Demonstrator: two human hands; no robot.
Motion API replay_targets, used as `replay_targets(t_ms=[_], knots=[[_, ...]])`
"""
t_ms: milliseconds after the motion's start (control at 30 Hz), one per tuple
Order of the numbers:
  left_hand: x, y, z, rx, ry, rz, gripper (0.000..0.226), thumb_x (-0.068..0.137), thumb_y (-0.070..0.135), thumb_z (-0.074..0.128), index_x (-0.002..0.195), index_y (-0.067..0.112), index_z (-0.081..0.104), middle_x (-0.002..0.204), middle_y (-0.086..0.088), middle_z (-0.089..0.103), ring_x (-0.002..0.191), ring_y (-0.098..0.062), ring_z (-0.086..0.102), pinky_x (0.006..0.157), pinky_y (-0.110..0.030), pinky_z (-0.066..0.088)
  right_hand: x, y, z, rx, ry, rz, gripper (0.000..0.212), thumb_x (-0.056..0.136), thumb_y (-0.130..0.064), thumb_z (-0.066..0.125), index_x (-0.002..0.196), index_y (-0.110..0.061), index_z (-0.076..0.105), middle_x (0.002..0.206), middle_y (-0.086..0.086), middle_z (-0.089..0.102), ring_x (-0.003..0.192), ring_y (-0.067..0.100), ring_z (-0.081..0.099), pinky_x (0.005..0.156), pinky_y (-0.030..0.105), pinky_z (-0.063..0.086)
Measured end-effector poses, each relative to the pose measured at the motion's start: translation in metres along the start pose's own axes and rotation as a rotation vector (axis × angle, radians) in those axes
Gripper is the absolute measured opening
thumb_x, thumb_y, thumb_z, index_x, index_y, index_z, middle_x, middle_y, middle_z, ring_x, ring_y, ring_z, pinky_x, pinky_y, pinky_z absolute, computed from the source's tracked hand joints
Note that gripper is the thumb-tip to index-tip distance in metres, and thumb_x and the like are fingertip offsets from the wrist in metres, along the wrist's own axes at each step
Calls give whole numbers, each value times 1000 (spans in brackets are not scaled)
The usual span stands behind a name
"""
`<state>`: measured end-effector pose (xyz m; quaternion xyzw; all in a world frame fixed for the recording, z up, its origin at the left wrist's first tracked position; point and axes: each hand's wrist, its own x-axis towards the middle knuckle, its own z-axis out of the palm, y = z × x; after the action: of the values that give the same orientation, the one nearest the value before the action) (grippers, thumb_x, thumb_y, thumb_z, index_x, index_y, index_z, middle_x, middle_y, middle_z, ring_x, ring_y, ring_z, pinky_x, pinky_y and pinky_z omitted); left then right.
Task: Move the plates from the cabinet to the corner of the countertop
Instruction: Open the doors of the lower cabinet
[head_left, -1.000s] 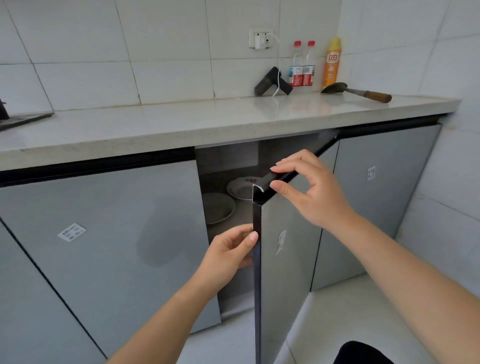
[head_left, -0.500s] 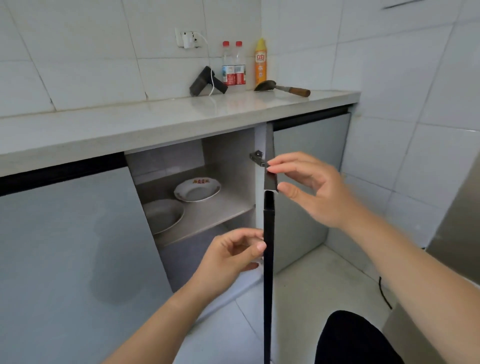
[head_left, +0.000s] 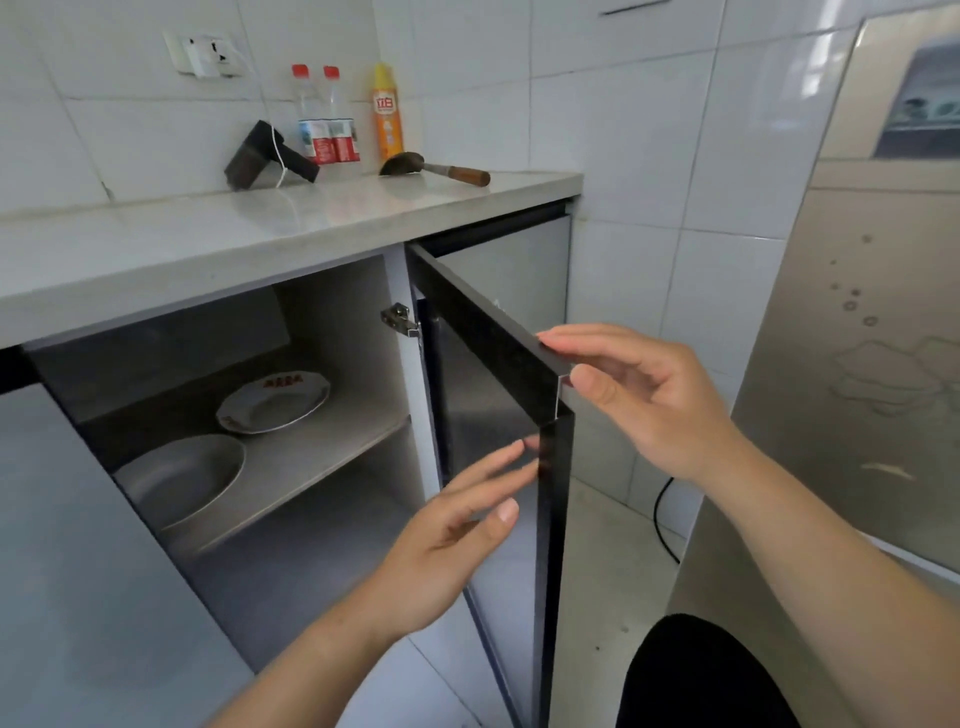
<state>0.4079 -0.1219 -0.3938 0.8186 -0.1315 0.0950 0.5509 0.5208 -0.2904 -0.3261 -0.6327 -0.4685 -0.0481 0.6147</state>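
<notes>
Two plates lie on the shelf inside the open cabinet: a white plate with red marks (head_left: 272, 402) at the back and a plain pale plate (head_left: 179, 480) in front, at the left. The dark-edged cabinet door (head_left: 488, 327) stands swung out toward me. My right hand (head_left: 644, 400) pinches the door's top outer corner, fingertips on the top edge and thumb at the end. My left hand (head_left: 452, 540) hovers by the door's inner face with fingers spread, holding nothing. Both hands are well right of the plates.
On the pale countertop (head_left: 218, 239), near its far right corner, stand two water bottles (head_left: 324, 122), a yellow bottle (head_left: 387, 114), a wooden-handled spatula (head_left: 436, 169) and a black corded device (head_left: 265, 161). A beige appliance (head_left: 852, 338) stands at the right, with a black cable (head_left: 662, 519) on the floor.
The door has swung wide open and my view has shifted right. My left hand let go of the door's edge and spread its fingers. My right hand stays on the top corner.
</notes>
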Motion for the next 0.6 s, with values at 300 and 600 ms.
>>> replay_targets(t_ms=[300, 600], knots=[[37, -13, 20, 105, 41, 13, 43, 90, 50, 41, 133, 50, 41, 145, 33, 30, 135, 11, 22, 98, 1, 25, -7, 1, -34, -44, 157, 90, 25, 74, -38, 72, 98, -30, 71, 102, -7, 72, 97, 11, 67, 81, 20, 52], [118, 16, -19, 706, 452, 264, 54, 91, 43, 50, 141, 34, 33, 150, 14, 28, 135, 4, 21, 103, -5, 14, -8, 5, -61, -110, 251, 184, 20, 75, -31, 65, 94, -33, 70, 93, 0, 74, 87, 17, 71, 77, 40, 58]])
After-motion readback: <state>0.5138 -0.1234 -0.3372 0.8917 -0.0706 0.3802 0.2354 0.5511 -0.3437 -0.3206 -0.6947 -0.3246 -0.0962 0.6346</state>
